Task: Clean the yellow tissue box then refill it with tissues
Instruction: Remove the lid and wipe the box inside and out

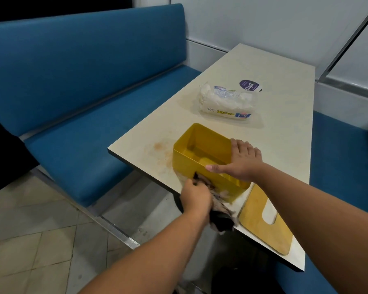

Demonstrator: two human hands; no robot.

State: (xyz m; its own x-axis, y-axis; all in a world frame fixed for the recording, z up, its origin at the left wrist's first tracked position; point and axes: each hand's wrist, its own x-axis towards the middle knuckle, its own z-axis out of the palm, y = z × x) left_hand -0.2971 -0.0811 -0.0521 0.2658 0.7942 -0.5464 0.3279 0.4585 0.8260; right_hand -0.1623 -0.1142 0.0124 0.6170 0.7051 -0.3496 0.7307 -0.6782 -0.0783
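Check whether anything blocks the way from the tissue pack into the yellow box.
Nothing visible does. The yellow box is open and empty, its lid lies aside, and bare table separates it from the tissue pack.

Even, soft indoor light; faint shadows; wide-angle bending at edges; slight motion blur, top-left corner dark.
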